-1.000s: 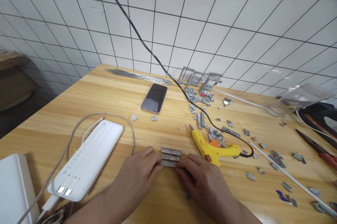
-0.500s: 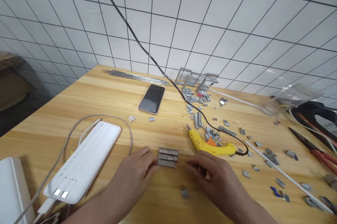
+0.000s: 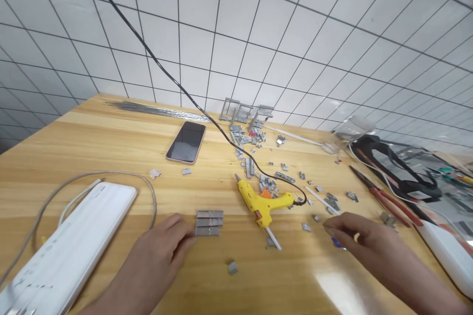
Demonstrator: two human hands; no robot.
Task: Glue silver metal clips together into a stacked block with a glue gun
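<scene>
On the wooden table (image 3: 185, 283), the left hand (image 3: 157, 248) rests with its fingertips at the left end of the three-strip grey block (image 3: 209, 223); whether they pinch it or merely touch it, I cannot tell. The right hand (image 3: 356, 236) is well off to the right, fingers curled beside a small blue piece (image 3: 336, 243) — whether it grasps anything is hidden. The yellow glue gun (image 3: 260, 202) lies between the hands, beyond the block. The block looks like thin metal, so probably light and stiff, a little slick, with possibly sharp edges; its short ends seem the best hold — the strips could slip apart if they are not bonded. Compared with half a second ago, the right hand has left its place near the block's right end, uncovering the glue stick (image 3: 273, 238), while the left remains at the block.
</scene>
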